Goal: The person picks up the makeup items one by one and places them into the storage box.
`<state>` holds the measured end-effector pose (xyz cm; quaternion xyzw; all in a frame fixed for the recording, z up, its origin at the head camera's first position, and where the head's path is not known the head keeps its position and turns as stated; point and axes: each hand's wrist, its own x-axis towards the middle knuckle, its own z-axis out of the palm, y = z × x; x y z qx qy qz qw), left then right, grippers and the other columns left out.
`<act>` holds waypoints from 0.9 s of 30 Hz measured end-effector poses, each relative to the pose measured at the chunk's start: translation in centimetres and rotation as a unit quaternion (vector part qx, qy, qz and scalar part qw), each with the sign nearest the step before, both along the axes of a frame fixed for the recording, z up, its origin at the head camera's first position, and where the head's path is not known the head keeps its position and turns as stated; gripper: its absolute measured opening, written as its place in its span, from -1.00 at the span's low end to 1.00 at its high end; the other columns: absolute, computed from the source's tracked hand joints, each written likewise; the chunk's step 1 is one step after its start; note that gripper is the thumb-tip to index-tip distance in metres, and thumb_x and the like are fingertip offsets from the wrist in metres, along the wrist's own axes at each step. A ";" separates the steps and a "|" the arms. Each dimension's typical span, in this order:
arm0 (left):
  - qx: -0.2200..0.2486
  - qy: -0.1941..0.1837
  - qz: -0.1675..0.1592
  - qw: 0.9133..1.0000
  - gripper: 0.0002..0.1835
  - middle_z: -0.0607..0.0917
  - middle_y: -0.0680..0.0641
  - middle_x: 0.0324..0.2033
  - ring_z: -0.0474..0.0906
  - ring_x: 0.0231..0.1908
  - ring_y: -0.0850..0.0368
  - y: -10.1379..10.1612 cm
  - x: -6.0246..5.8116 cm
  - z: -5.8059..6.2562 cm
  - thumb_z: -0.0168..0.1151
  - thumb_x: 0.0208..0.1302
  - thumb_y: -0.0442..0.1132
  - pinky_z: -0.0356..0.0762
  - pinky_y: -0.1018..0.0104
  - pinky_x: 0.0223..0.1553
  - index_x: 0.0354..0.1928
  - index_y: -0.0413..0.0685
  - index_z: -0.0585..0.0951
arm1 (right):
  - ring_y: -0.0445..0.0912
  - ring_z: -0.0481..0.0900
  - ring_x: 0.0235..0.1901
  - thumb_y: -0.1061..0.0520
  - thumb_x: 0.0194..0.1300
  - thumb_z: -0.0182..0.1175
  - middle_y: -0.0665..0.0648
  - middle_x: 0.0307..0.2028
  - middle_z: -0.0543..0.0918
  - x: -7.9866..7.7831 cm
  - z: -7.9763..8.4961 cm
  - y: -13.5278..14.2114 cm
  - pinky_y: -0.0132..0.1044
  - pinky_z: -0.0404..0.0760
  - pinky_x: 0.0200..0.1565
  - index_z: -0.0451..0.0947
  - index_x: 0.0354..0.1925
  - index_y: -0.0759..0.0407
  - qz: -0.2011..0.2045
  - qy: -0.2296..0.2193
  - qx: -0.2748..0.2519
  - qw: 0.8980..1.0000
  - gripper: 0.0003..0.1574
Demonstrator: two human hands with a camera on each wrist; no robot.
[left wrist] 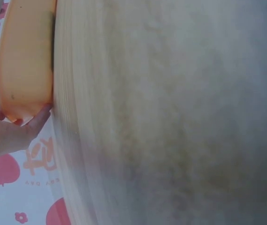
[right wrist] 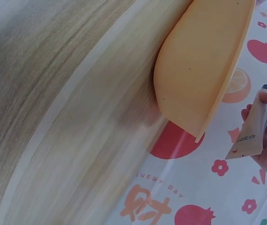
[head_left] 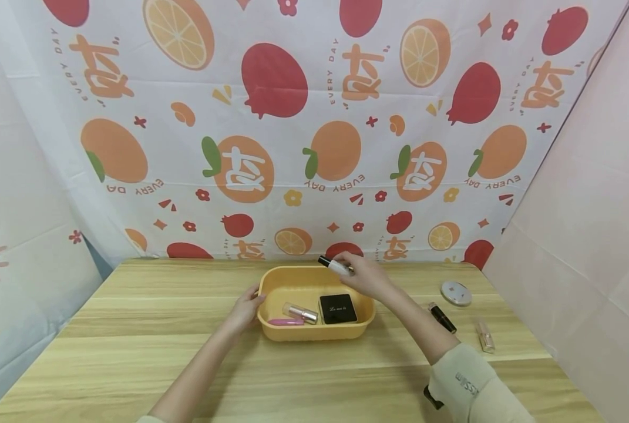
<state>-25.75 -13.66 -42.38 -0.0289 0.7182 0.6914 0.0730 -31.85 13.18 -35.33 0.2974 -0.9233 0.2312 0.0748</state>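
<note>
A yellow plastic basin (head_left: 314, 335) stands on the wooden table. My left hand (head_left: 245, 308) grips its left end, thumb over the rim; the left wrist view shows the fingers against the outer wall. Above the basin's back right part, my right hand (head_left: 366, 277) pinches a small white squeeze tube (head_left: 339, 268) with a black cap. The right wrist view shows the tube's (right wrist: 249, 133) flat crimped end and small print. Inside the basin lie a square black compact (head_left: 337, 309), a clear-capped lipstick (head_left: 300, 312) and a pink pen-like stick (head_left: 286, 322).
On the table to the right lie a round silvery compact (head_left: 456, 292), a black lipstick tube (head_left: 442, 318) and a clear-capped pinkish tube (head_left: 484, 336). A fruit-printed cloth (head_left: 293, 147) hangs along the table's back edge. A pale cloth (head_left: 594, 205) closes the right side.
</note>
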 end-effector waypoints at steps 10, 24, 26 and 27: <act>0.005 0.028 -0.021 0.999 -0.37 0.01 -0.49 0.27 0.29 0.13 -0.30 -0.5 0.1 -0.5 -0.15 0.42 -0.15 0.38 -0.01 0.05 0.38 -0.29 -0.06 | -0.18 0.47 -0.43 0.17 0.18 0.22 0.03 -0.15 0.59 -0.3 -0.4 -0.1 -0.36 0.49 -0.43 0.45 0.08 0.02 0.049 0.043 0.077 0.995 -0.54; -0.011 0.004 -0.010 1.000 -0.46 0.02 -0.49 0.26 0.20 0.16 -0.38 -0.1 0.1 0.0 -0.28 0.44 -0.32 0.31 -0.10 0.09 0.37 -0.36 -0.08 | -0.15 0.58 -0.28 0.14 0.16 0.25 0.03 -0.15 0.61 -0.6 -1.6 -0.9 -0.33 0.57 -0.32 0.44 0.06 0.03 0.130 0.112 0.146 0.974 -0.54; -0.012 0.006 -0.010 1.000 -0.46 0.04 -0.50 0.25 0.21 0.15 -0.37 -0.1 0.1 0.0 -0.28 0.44 -0.32 0.32 -0.09 0.08 0.36 -0.36 -0.07 | -0.15 0.58 -0.28 0.15 0.15 0.25 0.04 -0.15 0.61 -0.7 -1.7 -0.9 -0.33 0.57 -0.32 0.45 0.06 0.03 0.134 0.121 0.148 0.972 -0.53; -0.013 0.006 -0.010 1.000 -0.46 0.04 -0.49 0.26 0.22 0.15 -0.37 -0.1 0.1 0.0 -0.27 0.44 -0.31 0.33 -0.09 0.08 0.36 -0.36 -0.06 | -0.14 0.58 -0.28 0.15 0.16 0.25 0.05 -0.15 0.61 -0.7 -1.7 -0.9 -0.32 0.57 -0.32 0.44 0.06 0.04 0.135 0.121 0.148 0.972 -0.54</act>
